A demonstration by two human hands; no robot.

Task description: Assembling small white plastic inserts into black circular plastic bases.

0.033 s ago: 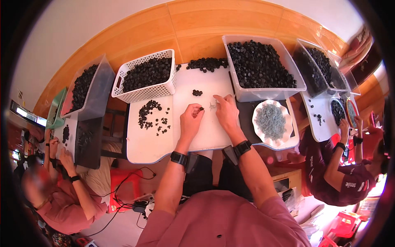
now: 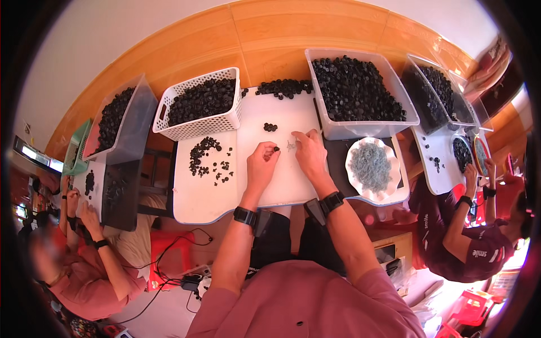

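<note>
Between the thumb and fingertips of my left hand is a small round black plastic part, held just above the white tabletop. My right hand is beside it, its fingers stretched toward a few small thin greyish pieces lying on the table. I see nothing held in those fingers. A little farther off sits a small cluster of black round parts. To the left, many loose black parts are spread on the tabletop. A white scalloped bowl of thin greyish pieces stands to the right.
A white perforated basket and a large clear bin, both full of black parts, stand at the back. Between them lies a heap of black parts. Co-workers sit at tables on the left and right. Cables run across the floor.
</note>
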